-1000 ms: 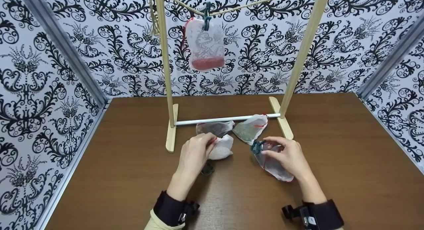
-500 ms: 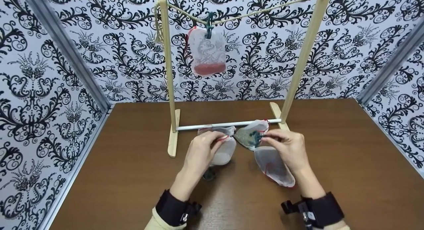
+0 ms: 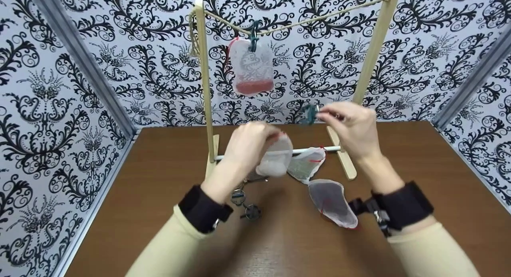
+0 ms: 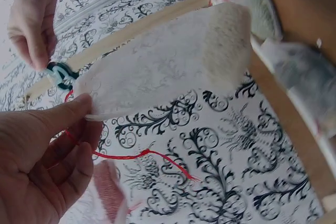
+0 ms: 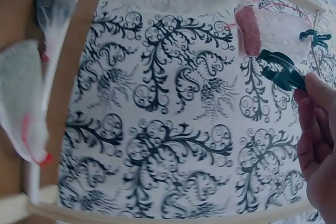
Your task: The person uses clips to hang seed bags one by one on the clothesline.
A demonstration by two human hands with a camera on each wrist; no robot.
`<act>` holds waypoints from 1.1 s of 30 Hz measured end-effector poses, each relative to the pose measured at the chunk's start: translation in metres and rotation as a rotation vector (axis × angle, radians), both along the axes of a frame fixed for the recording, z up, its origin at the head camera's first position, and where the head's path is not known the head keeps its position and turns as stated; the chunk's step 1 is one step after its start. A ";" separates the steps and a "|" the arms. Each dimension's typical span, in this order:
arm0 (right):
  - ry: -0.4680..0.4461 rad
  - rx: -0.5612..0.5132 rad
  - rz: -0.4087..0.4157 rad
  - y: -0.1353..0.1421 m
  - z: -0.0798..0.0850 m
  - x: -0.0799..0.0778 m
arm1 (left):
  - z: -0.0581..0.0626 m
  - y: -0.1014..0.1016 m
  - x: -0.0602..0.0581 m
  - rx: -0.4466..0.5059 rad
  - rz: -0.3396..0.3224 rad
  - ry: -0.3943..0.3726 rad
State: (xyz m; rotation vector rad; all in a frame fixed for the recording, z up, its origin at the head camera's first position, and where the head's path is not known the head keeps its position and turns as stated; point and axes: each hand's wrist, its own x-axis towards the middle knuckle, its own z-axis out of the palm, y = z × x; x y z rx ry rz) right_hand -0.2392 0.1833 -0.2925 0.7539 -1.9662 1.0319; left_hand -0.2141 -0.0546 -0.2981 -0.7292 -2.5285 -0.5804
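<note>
My left hand point(image 3: 249, 147) pinches the top edge of a white mesh drawstring bag point(image 4: 157, 61), held up off the table. Pale grains fill the bag's bottom, and a red string trails from its top. With thumb and fingers, my right hand point(image 3: 353, 121) pinches a dark green clothespin point(image 5: 283, 69) in the air, to the right of and above the held bag. Another mesh bag point(image 3: 253, 69) with reddish contents hangs from the rope point(image 3: 323, 16), fastened by a green clothespin point(image 3: 254, 36).
The rope spans two wooden posts point(image 3: 205, 85), joined low down by a white rod point(image 3: 299, 151). On the brown table point(image 3: 159, 213) lie a greenish-filled mesh bag point(image 3: 306, 165) and a dark-filled one point(image 3: 329, 201). Loose clothespins point(image 3: 252, 211) lie under my left forearm.
Both hands have risen from near the table, the left lifting the pale bag, the right raising the clothespin toward the rope. Loose clothespins near the left wrist are now more exposed.
</note>
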 end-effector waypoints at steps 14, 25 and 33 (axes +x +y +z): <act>0.138 0.007 -0.136 -0.022 0.080 -0.024 | 0.060 0.018 -0.039 0.040 0.115 0.201; 0.195 0.036 -0.215 -0.041 0.129 -0.043 | 0.107 0.030 -0.052 -0.074 0.313 0.347; 0.087 0.091 -0.260 -0.041 0.140 -0.058 | 0.111 0.033 -0.074 -0.096 0.367 0.366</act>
